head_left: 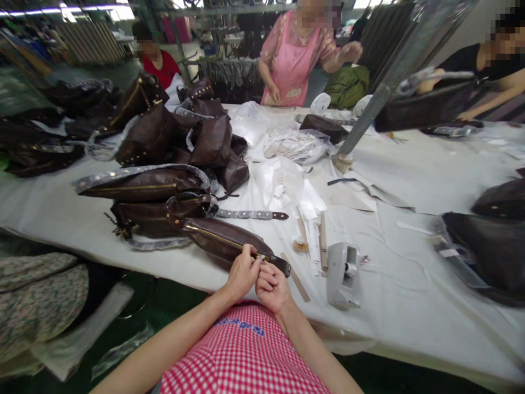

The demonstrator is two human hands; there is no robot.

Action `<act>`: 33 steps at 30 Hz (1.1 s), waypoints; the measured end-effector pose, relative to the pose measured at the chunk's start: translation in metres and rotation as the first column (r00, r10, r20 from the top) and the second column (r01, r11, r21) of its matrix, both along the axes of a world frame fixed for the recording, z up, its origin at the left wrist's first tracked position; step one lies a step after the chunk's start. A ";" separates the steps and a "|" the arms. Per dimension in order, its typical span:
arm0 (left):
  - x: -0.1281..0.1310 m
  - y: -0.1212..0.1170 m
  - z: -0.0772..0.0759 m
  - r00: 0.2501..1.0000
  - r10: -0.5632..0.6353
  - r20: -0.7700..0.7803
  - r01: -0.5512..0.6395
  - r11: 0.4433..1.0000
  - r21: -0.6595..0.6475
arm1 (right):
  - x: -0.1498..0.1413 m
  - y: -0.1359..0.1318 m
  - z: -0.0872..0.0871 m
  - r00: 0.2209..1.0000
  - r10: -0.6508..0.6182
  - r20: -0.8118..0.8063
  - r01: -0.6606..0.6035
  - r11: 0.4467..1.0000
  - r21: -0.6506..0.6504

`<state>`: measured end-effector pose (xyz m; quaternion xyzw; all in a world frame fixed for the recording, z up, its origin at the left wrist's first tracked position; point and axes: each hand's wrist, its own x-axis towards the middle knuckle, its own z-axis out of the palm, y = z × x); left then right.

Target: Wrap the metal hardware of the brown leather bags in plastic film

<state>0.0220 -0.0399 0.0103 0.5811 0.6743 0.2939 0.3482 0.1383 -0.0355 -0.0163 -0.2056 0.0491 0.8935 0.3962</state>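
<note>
A dark brown leather bag (221, 241) with a gold zip lies at the near edge of the white table (410, 306). My left hand (243, 273) is closed in a pinch on the bag's near end, by the zip. My right hand (272, 289) is curled shut right beside it, fingertips pressed against the same end of the bag. What, if anything, the right fingers hold is too small to see. A studded brown strap (254, 215) lies just behind the bag.
More brown bags (192, 142) are piled at the left and centre, and others lie at the right (492, 251). A grey tape dispenser (343, 273) stands right of my hands. Plastic wrappers (295, 145) and paper strips litter the middle. Three other people work at the far side.
</note>
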 end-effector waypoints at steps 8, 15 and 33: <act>-0.001 -0.005 -0.008 0.979 0.144 0.147 -0.137 0.989 -0.053 | 0.002 -0.007 -0.014 0.972 0.004 -0.235 -0.021 0.998 -0.068; 0.002 -0.011 0.009 0.976 -0.033 -0.217 0.018 0.997 -0.070 | 0.013 0.001 -0.010 0.956 0.277 0.101 -0.263 0.956 -0.128; -0.011 -0.020 -0.010 0.725 -0.134 -0.676 0.339 0.923 0.181 | 0.028 0.049 0.038 0.398 0.086 0.913 -0.637 0.742 0.207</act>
